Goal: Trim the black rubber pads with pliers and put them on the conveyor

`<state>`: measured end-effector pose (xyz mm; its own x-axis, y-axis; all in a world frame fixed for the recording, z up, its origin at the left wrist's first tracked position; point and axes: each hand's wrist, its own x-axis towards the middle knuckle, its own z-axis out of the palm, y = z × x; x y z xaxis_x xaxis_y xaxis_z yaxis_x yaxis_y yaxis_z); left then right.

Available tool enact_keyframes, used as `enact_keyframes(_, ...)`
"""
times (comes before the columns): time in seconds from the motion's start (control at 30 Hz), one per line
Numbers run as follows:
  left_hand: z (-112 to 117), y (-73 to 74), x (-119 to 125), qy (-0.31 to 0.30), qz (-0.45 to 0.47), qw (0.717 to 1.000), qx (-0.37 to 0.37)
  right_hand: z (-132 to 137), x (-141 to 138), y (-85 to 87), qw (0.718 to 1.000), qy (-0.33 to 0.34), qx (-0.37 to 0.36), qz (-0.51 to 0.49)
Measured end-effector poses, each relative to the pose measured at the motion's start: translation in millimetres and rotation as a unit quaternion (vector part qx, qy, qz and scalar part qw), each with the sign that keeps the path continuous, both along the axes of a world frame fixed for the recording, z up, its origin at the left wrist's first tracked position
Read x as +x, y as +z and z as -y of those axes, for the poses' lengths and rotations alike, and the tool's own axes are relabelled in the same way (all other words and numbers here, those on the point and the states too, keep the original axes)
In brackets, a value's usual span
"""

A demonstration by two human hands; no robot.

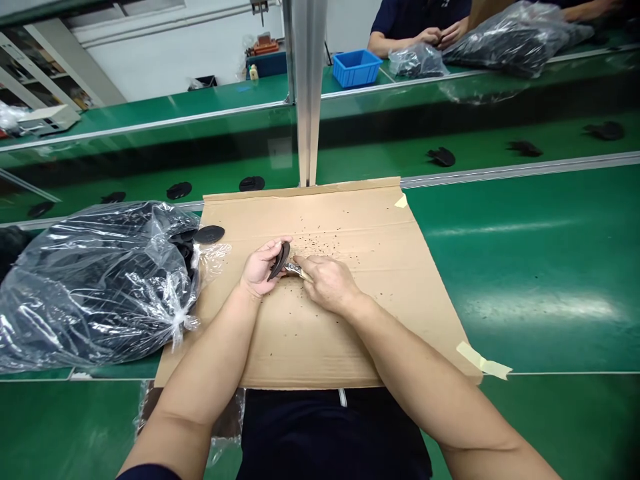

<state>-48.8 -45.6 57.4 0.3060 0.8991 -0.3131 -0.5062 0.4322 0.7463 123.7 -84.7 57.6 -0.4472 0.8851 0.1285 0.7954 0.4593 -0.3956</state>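
Observation:
My left hand [260, 268] is closed round a thin black oval part [279, 261], held on edge above a sheet of cardboard [350, 220]. My right hand [327, 283] grips a small metal tool [294, 269] whose tip touches the edge of the black part. Small dark shavings [320, 241] are scattered over the cardboard just beyond my hands.
A clear plastic bag of black parts [95, 280] lies at the left, one loose part [209, 234] by its mouth. Several black parts [441, 157] ride the green belt behind. Across the belt, another person's hands [440, 35] work by plastic bags and a blue bin [357, 67]. A metal post [307, 93] rises behind the cardboard.

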Motion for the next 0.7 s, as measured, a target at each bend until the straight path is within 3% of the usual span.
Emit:
enact_keyframes(0.13, -2.2, 3.2, 0.0, 0.002, 0.042, 0.999, -0.022, -5.0, 1.4, -4.2, 0.976, -0.029, -0.027, -0.214)
enact_keyframes(0.23, -3.4, 3.7, 2.2, 0.053, 0.044, 0.997, -0.026, -11.0, 10.5, -1.7, 0.889, -0.025, -0.165, -0.426)
enact_keyframes(0.33, -5.6, 1.2, 6.2, 0.114, 0.047, 0.992, -0.008, -16.9, 25.9, 1.9, 0.785, -0.004, -0.314, -0.534)
enact_keyframes(0.4, -8.3, -2.7, 7.9, 0.131, 0.06, 0.989, 0.007, -20.5, 34.1, 4.3, 0.759, -0.025, -0.35, -0.549)
enact_keyframes(0.47, -11.4, -7.5, 8.2, 0.142, 0.065, 0.988, 0.004, -24.2, 35.4, 10.0, 0.769, -0.049, -0.34, -0.54)
enact_keyframes(0.53, -14.0, -11.6, 7.6, 0.157, 0.06, 0.986, -0.005, -28.6, 26.3, 22.8, 0.798, -0.046, -0.3, -0.52)
enact_keyframes(0.63, -15.1, -12.1, 6.8, 0.154, 0.062, 0.986, 0.002, -39.6, -10.5, 53.9, 0.876, 0.002, -0.203, -0.437)
enact_keyframes(0.7, -13.4, -7.7, 6.9, 0.152, 0.087, 0.984, 0.021, -51.5, -47.1, 73.8, 0.943, 0.05, -0.114, -0.308)
